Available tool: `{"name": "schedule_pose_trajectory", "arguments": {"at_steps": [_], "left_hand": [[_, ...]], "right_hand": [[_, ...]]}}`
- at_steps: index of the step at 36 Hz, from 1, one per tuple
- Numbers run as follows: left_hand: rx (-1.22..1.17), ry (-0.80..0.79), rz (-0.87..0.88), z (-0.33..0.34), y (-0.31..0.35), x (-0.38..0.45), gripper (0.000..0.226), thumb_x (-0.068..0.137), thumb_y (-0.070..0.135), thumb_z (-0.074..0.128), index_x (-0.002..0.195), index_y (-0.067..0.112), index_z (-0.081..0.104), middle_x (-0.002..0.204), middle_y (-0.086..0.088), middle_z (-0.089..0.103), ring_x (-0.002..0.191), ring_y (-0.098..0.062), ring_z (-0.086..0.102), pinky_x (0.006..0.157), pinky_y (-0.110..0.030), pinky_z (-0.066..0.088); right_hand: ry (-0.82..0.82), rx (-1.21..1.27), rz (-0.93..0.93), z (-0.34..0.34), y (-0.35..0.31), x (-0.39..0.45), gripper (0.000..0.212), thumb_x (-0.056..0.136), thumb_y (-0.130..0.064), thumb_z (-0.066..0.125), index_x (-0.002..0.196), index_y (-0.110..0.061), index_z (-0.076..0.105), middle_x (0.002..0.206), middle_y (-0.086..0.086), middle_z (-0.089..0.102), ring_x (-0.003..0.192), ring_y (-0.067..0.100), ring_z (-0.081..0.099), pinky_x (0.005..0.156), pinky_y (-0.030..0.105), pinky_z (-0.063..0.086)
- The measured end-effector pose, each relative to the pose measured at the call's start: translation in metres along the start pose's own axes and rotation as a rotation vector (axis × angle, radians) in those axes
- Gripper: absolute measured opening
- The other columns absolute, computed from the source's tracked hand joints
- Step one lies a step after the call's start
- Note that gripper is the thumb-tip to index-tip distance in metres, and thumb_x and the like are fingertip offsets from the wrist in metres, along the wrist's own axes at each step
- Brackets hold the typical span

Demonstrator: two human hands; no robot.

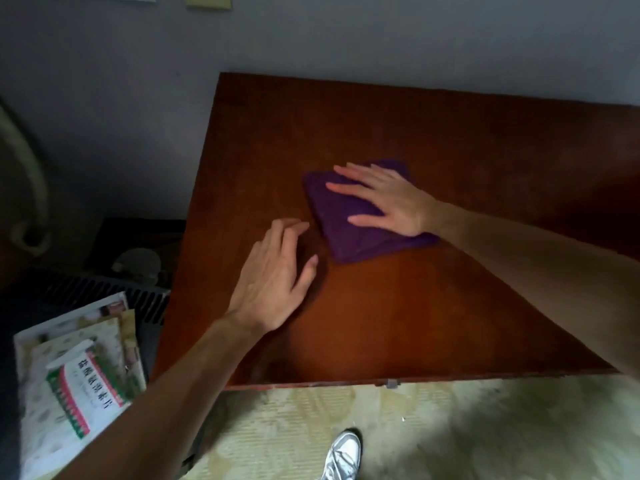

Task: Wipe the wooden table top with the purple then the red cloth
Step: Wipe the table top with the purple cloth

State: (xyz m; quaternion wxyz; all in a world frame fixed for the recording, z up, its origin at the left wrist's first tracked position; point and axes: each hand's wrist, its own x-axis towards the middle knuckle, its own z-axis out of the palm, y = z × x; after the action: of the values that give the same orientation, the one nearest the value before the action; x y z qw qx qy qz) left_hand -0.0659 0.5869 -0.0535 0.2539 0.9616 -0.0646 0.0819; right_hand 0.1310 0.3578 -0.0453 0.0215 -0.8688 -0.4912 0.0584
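Note:
A folded purple cloth (349, 233) lies flat near the middle of the reddish-brown wooden table top (450, 140). My right hand (388, 199) presses on it with straight, spread fingers pointing left. My left hand (277, 282) rests on the bare wood just left of the cloth, fingers straight and relaxed, its fingertips close to the cloth's left edge without touching it. No red cloth is in view.
The table's left edge (188, 237) runs beside a dark low unit holding a stack of papers and a medicine box (83, 382). A grey wall (311, 39) stands behind the table. A white shoe (343, 455) shows on the pale floor below the front edge.

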Motion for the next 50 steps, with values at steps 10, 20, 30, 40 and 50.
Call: {"name": "schedule_pose_trajectory", "arguments": {"at_steps": [10, 20, 30, 40, 50], "left_hand": [[0.106, -0.127, -0.049, 0.011, 0.002, 0.01, 0.044, 0.107, 0.04, 0.03, 0.146, 0.029, 0.046, 0.148, 0.004, 0.045, 0.137, -0.014, 0.041, 0.111, -0.03, 0.023], [0.136, -0.191, -0.051, 0.009, 0.001, 0.013, 0.044, 0.107, 0.04, 0.03, 0.148, 0.032, 0.043, 0.152, 0.007, 0.041, 0.145, -0.012, 0.034, 0.112, -0.029, 0.023], [0.148, -0.158, -0.033, 0.01, 0.0, 0.012, 0.047, 0.104, 0.046, 0.032, 0.146, 0.031, 0.046, 0.152, 0.005, 0.041, 0.145, -0.014, 0.035, 0.11, -0.031, 0.024], [0.26, -0.05, -0.042, 0.015, 0.028, 0.008, 0.045, 0.099, 0.039, 0.036, 0.136, 0.019, 0.054, 0.137, -0.006, 0.05, 0.122, -0.028, 0.053, 0.099, -0.043, 0.037], [0.184, -0.103, 0.051, 0.045, 0.103, 0.01, 0.045, 0.099, 0.039, 0.034, 0.134, 0.019, 0.054, 0.133, -0.003, 0.05, 0.114, -0.024, 0.053, 0.091, -0.041, 0.041]], "right_hand": [[0.038, 0.083, 0.209, -0.025, 0.126, 0.109, 0.083, 0.088, -0.088, 0.015, 0.159, -0.046, 0.021, 0.171, -0.005, 0.016, 0.158, 0.016, 0.012, 0.127, 0.043, 0.009], [0.168, 0.148, 0.514, -0.031, 0.163, 0.153, 0.095, 0.078, -0.094, 0.015, 0.158, -0.044, 0.024, 0.167, 0.002, 0.027, 0.154, 0.026, 0.025, 0.125, 0.049, 0.016], [0.12, 0.143, 0.646, -0.017, 0.104, 0.088, 0.088, 0.089, -0.087, 0.022, 0.162, -0.041, 0.011, 0.173, 0.002, 0.003, 0.159, 0.02, 0.002, 0.127, 0.045, 0.001], [0.096, 0.058, 0.44, 0.025, -0.044, -0.127, 0.096, 0.083, -0.091, 0.011, 0.163, -0.038, 0.008, 0.173, 0.003, 0.002, 0.16, 0.022, 0.0, 0.128, 0.05, 0.009], [-0.03, 0.035, 0.169, 0.028, -0.07, -0.265, 0.096, 0.085, -0.089, 0.044, 0.162, -0.043, 0.008, 0.173, -0.006, -0.006, 0.159, 0.015, -0.006, 0.128, 0.047, 0.007]]}}
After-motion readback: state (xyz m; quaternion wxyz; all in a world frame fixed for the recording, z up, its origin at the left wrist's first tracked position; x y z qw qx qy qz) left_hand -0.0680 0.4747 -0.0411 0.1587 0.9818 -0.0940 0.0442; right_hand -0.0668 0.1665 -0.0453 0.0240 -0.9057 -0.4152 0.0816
